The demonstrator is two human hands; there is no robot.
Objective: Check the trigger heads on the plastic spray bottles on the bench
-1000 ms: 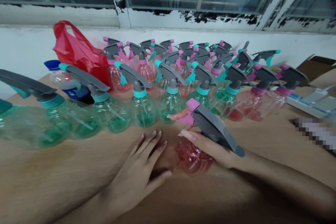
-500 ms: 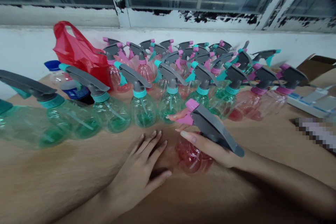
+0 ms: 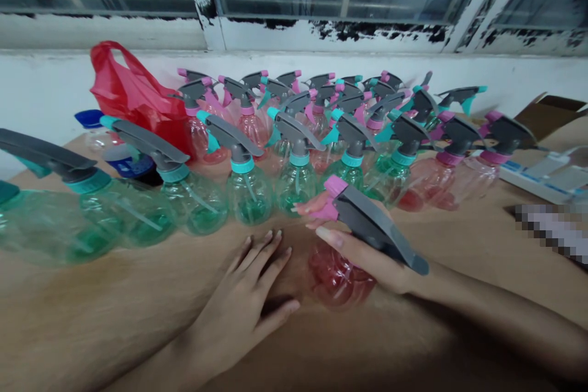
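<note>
A spray bottle [image 3: 342, 278] with a clear pink body and a grey and pink trigger head stands in front of me. My right hand [image 3: 362, 251] is wrapped round its neck, just under the head, with fingertips by the pink trigger. To the left of it, my left hand [image 3: 252, 282] lies flat on the wooden table [image 3: 151, 324], fingers spread and holding nothing. Just beyond the hands runs a row of more spray bottles, such as a green one [image 3: 250, 199] with a turquoise collar and a pink one [image 3: 427, 184] farther right.
Several more spray bottles crowd the back by the wall. A red plastic bag [image 3: 138, 98] stands at back left, near a dark-liquid bottle [image 3: 131, 162] with a blue label. At right are a cardboard box [image 3: 549, 113], a white tray-like object [image 3: 537, 187] and a blurred-out item [image 3: 551, 233].
The view has shifted very slightly. Both hands and the pink spray bottle look the same as before.
</note>
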